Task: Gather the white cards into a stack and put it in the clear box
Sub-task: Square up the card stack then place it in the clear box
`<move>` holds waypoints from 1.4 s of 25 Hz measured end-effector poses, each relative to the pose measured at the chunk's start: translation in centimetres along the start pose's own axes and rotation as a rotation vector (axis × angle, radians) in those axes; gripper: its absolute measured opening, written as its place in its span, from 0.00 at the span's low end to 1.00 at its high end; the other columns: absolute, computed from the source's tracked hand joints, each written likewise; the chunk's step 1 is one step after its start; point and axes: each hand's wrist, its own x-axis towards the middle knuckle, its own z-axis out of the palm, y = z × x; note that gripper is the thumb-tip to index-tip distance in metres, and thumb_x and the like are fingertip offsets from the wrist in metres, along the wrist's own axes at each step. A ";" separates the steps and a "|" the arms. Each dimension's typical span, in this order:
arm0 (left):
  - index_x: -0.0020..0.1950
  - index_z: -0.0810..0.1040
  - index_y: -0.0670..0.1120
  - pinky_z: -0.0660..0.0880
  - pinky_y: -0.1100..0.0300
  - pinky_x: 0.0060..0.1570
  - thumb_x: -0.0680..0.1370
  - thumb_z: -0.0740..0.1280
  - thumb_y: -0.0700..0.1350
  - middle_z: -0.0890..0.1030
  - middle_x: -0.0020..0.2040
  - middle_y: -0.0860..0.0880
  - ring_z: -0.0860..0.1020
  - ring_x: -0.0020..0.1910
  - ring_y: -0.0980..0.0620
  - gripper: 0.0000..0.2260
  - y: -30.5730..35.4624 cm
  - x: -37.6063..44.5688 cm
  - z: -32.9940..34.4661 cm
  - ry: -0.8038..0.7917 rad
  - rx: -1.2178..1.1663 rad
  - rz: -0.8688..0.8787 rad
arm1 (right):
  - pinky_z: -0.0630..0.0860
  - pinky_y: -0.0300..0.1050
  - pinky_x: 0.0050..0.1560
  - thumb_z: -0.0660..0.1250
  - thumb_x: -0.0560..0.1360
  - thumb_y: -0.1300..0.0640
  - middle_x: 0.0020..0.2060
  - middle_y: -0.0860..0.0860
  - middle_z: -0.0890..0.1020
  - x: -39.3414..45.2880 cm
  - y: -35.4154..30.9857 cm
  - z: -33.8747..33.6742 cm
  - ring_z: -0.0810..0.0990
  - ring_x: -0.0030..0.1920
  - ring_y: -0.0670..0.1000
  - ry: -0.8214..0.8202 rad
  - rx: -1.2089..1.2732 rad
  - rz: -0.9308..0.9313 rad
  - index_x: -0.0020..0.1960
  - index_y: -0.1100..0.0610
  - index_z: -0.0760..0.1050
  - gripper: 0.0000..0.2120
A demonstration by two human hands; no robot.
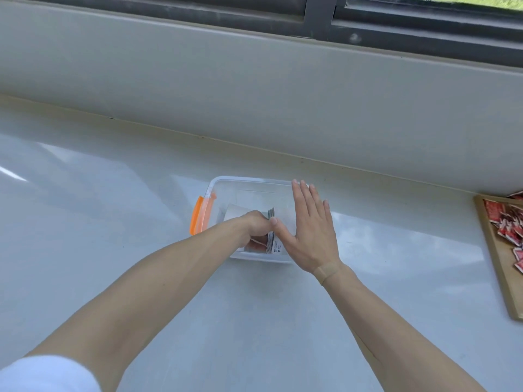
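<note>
Left hand (259,222) grips card stack (270,222) inside clear box (223,182); right hand (311,230) flat (open).

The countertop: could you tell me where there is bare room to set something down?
The countertop is bare left of the clear box, up to the wall, and between the box and the wooden tray. It is crowded at the box, where the left hand and right hand handle the cards.
</note>
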 end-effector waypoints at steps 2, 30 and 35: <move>0.60 0.78 0.36 0.80 0.48 0.55 0.78 0.65 0.44 0.81 0.49 0.40 0.81 0.45 0.43 0.15 0.3 0.1 0.1 -0.037 -0.004 -0.012 | 0.47 0.58 0.77 0.56 0.78 0.38 0.79 0.51 0.53 0.1 0.1 0.1 0.44 0.78 0.49 0.006 0.002 0.004 0.78 0.50 0.43 0.37; 0.37 0.72 0.48 0.68 0.61 0.29 0.70 0.67 0.46 0.77 0.34 0.50 0.75 0.33 0.50 0.05 -0.2 0.7 0.3 0.141 0.429 0.203 | 0.36 0.64 0.74 0.65 0.56 0.22 0.78 0.42 0.41 -0.5 2.3 -0.8 0.33 0.76 0.48 -0.209 0.095 0.198 0.75 0.46 0.32 0.63; 0.40 0.72 0.44 0.70 0.58 0.33 0.71 0.67 0.48 0.78 0.37 0.47 0.76 0.35 0.47 0.08 0.0 1.0 0.8 0.134 0.463 0.199 | 0.38 0.64 0.75 0.61 0.60 0.21 0.78 0.44 0.43 -0.6 2.4 -0.2 0.35 0.76 0.48 -0.125 0.017 0.145 0.77 0.50 0.35 0.60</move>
